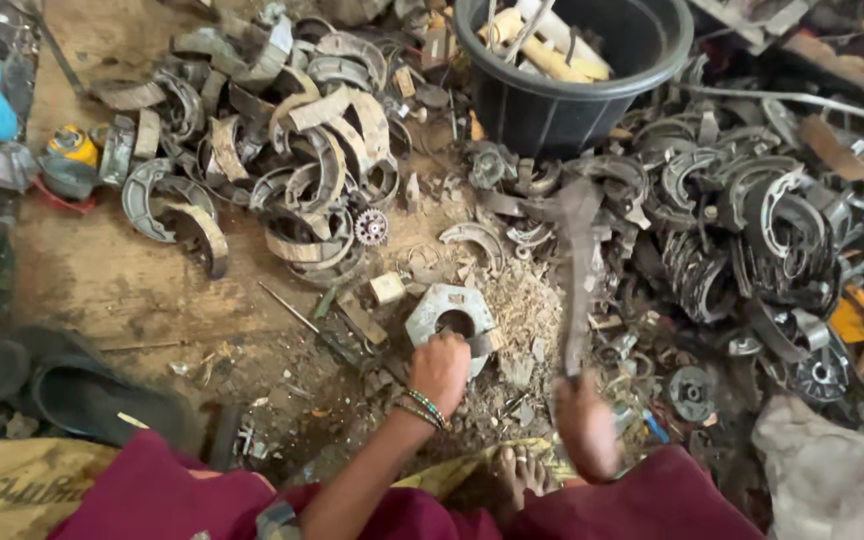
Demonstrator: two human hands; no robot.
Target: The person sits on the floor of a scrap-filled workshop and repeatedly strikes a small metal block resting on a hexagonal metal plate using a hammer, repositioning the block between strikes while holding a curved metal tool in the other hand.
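Just below the black bucket, a hexagonal metal block is lain on the dirt and pressed at its near edge by the closed left hand, while a long blurred blade is gripped by the right hand.

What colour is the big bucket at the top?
Black bucket, seen best in the head view.

A bucket stands behind the hexagonal metal block, brake shoes left.
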